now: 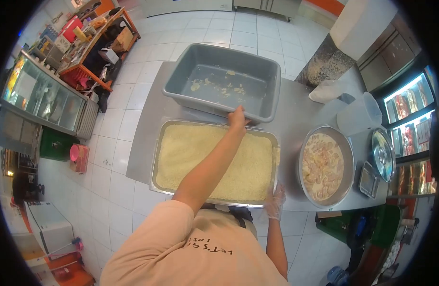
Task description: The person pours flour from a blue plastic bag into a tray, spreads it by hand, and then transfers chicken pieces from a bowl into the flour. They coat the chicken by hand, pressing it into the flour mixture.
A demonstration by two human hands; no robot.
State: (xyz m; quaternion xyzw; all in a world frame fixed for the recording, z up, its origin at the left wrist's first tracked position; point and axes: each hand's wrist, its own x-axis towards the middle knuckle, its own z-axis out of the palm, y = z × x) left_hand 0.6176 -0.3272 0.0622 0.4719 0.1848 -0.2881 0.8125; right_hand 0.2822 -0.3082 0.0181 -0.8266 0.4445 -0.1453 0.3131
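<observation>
My left hand, bare, is closed on the near rim of a grey plastic tub. Yellowish crumbs lie scattered over the tub's floor. Between the tub and my body, a metal tray holds a wide, fairly level layer of pale yellow crumbs, and my left forearm crosses above it. My right hand wears a clear plastic glove and is at the tray's near right corner. Its fingers look stretched out along the tray's side; whether they press on it is hard to see.
To the right stands a round metal bowl of raw meat pieces in milky liquid. Past it are a clear plastic jug, a metal lid and a small metal tray. A pillar rises beyond the metal table.
</observation>
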